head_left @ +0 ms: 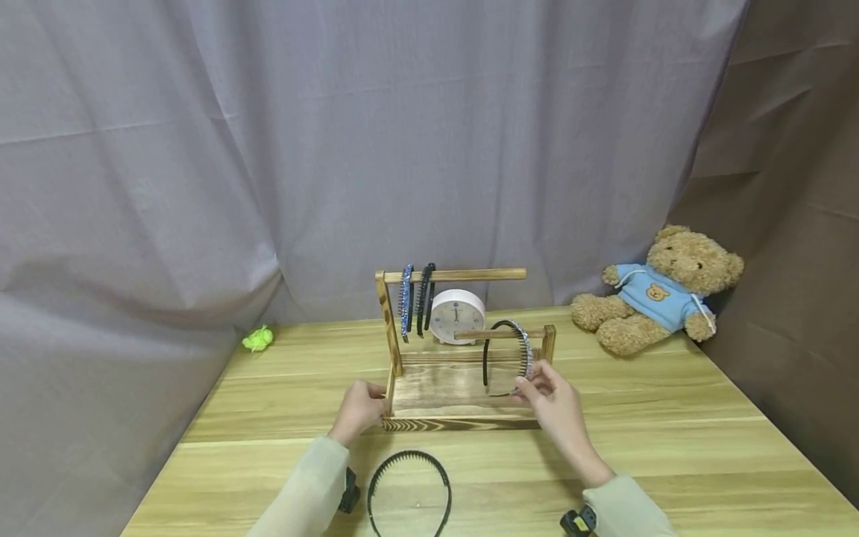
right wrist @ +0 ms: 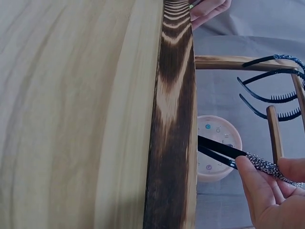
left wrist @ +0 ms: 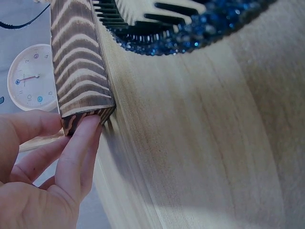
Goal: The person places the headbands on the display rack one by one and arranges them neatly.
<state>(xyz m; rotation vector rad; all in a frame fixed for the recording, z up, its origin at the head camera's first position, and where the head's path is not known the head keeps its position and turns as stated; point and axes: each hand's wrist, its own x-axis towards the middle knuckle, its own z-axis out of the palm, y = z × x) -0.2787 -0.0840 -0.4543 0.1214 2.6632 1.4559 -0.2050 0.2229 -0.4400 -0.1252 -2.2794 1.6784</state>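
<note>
A wooden headband rack (head_left: 463, 424) with an upper and a lower bar stands mid-table. My left hand (head_left: 360, 410) grips the front left corner of its base, thumb and fingers around the wood's end in the left wrist view. My right hand (head_left: 562, 418) pinches a toothed headband with silver stones (head_left: 528, 356), which loops over the lower bar (head_left: 496, 335). On the upper bar (head_left: 479, 274) hang a blue glittery headband (head_left: 406, 302) and black ones (head_left: 423, 298). Another dark headband (head_left: 411, 453), glittering blue in the left wrist view, lies before the rack.
A round white clock (head_left: 458, 316) stands behind the rack. At the back right sits a teddy bear (head_left: 654, 294) in a blue top. A small bright green object (head_left: 258, 338) lies at the back left, near the grey curtain (head_left: 376, 149).
</note>
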